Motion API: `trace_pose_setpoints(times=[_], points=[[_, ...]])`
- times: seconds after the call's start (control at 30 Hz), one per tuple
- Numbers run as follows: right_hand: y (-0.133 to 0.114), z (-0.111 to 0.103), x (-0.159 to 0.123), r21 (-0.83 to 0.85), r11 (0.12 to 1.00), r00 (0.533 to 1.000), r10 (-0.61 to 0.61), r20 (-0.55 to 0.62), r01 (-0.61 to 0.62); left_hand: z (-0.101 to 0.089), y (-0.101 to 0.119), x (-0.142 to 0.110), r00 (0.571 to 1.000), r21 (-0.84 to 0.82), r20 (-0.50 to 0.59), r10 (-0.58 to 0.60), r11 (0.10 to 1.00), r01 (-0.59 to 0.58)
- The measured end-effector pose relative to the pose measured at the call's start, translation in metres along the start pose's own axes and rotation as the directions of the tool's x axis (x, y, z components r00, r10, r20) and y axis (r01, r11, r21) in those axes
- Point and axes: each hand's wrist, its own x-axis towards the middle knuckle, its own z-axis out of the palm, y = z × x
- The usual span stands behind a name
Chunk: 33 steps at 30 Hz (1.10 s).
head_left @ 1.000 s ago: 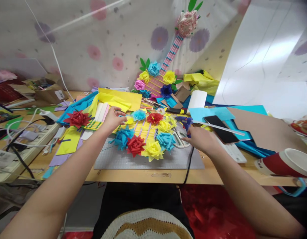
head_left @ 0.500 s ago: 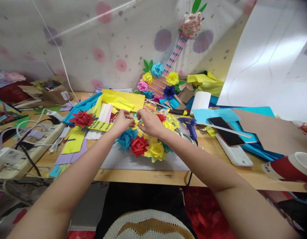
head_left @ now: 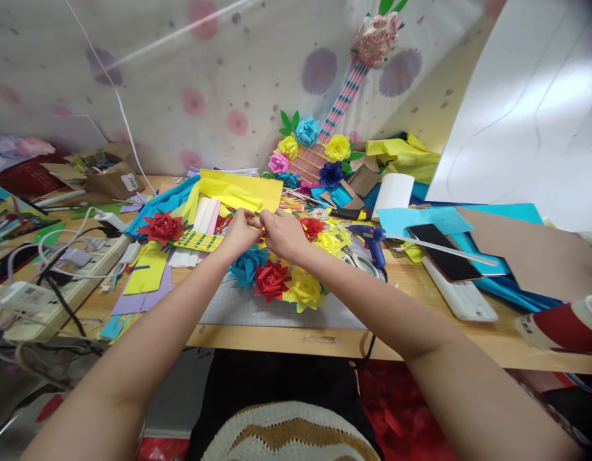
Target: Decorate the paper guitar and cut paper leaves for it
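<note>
A paper-flower guitar lies across the grey cutting mat (head_left: 223,310). Its yellow neck (head_left: 198,241) with green bars points left toward a red paper flower (head_left: 161,228). Around its body are a blue paper flower (head_left: 248,266), a red one (head_left: 271,280) and a yellow one (head_left: 304,289). My left hand (head_left: 243,230) is over the near end of the neck, its fingers pinched. Beside it, over the body, my right hand (head_left: 284,235) is closed with fingers curled down. The fingertips nearly meet; whatever is between them is hidden.
A blue glue gun (head_left: 373,243) and scissors (head_left: 361,262) lie right of the flowers. Further right are a phone (head_left: 443,253) and a paper cup (head_left: 565,325). A power strip (head_left: 79,288) with cables is at left. Another flower guitar (head_left: 341,105) leans on the wall.
My hands have come closer together, and the right fingers, spread before, are now curled in. The view has shifted slightly, moving the table things a little to the right.
</note>
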Motion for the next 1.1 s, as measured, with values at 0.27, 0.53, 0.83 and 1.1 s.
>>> trace_pose_setpoints(times=[0.27,0.53,0.83,1.1], points=[[0.026,0.007,0.003,0.665,0.681,0.951,0.249,0.184,-0.307,-0.023,0.007,-0.008,0.971,-0.060,0.226,-0.083,0.993,0.099],[0.036,0.002,-0.001,0.885,0.236,0.910,0.213,0.357,-0.402,-0.020,-0.001,-0.006,0.952,-0.123,0.306,0.010,0.992,0.029],[0.039,-0.006,0.000,0.659,0.710,0.967,0.143,0.211,-0.249,-0.013,0.004,-0.008,0.966,0.197,0.143,0.217,0.950,-0.243],[0.029,-0.010,0.000,0.083,0.996,0.997,-0.026,0.067,0.020,-0.004,0.018,-0.017,0.951,0.557,0.120,0.285,0.774,-0.302]])
